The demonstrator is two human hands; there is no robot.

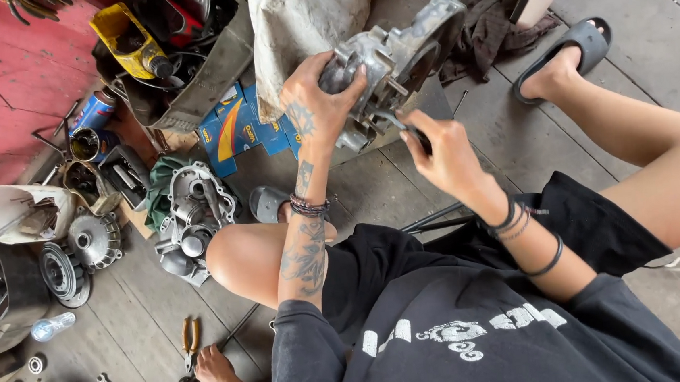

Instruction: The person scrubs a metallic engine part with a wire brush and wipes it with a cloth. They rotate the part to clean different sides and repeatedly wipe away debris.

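Held up over the floor [652,45] in the left hand [319,104]: a grey cast-metal engine casing [394,57], dull, ribbed, grimy; right hand [444,152] closed on a dark tool [399,123] at its lower edge; tool tip hidden, far face unseen.

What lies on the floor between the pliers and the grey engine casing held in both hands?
In the head view, the person's bent left knee lies between the pliers and the engine casing.

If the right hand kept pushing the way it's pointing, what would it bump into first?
Most likely the grey metal engine casing. The right hand aims a dark tool up at it, while the left hand grips the casing. The tool tip already seems to touch.
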